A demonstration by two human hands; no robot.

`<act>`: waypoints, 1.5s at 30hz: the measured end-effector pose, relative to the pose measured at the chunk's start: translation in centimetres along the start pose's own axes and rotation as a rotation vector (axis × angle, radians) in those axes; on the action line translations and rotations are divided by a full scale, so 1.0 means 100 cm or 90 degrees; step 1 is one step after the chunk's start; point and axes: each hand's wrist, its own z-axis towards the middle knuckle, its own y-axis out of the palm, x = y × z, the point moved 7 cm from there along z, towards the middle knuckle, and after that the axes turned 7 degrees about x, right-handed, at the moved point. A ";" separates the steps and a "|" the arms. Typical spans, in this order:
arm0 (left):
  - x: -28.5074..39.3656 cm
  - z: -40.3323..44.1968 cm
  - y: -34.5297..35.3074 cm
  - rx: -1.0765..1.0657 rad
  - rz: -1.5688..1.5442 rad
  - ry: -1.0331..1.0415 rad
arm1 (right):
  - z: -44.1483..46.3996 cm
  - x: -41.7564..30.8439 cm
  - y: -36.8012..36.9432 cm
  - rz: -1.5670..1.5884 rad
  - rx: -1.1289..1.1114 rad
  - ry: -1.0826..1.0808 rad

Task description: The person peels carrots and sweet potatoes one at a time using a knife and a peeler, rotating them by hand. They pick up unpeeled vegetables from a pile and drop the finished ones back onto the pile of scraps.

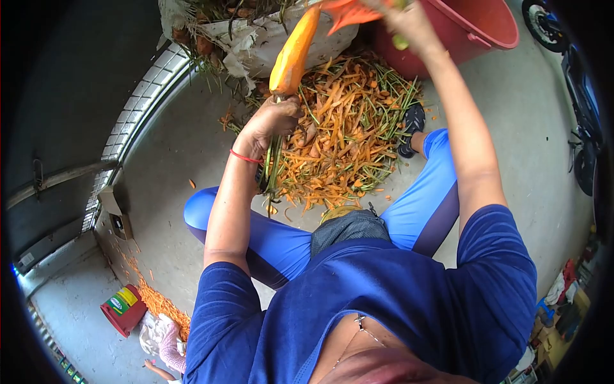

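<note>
My left hand (274,120) is closed around the green stems (274,163) of a large carrot (295,54). The carrot points up and away from me, and its skin looks bright and freshly pared. Past its tip, my right hand (412,29) is raised and blurred by motion. Its fingers wrap round a small tool with green parts (401,42), which looks like a peeler but is too smeared to be sure. A wide orange strip of peel (352,14) hangs in the air between the carrot's tip and my right hand.
A heap of carrot peels and stems (345,134) lies on the floor between my legs. Behind it stand a white sack (275,45) of carrots and a red tub (448,38). A motorbike (579,109) is at right. Another person (169,349) sits lower left near a red bucket (121,317).
</note>
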 end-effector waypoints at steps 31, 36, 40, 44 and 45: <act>-0.015 0.002 -0.006 0.032 0.368 0.099 | 0.042 0.119 -0.078 -0.156 0.081 0.087; -0.015 -0.006 -0.022 0.105 0.428 0.240 | -0.026 0.157 -0.007 -0.222 -0.158 0.209; -0.007 -0.006 -0.015 0.205 0.555 0.262 | -0.108 0.241 0.071 -0.423 -0.343 0.321; -0.011 -0.005 -0.018 0.263 0.686 0.257 | -0.138 0.216 0.072 -0.235 -0.183 0.415; -0.015 -0.001 -0.018 0.256 0.683 0.267 | -0.142 0.202 0.074 -0.036 -0.121 0.381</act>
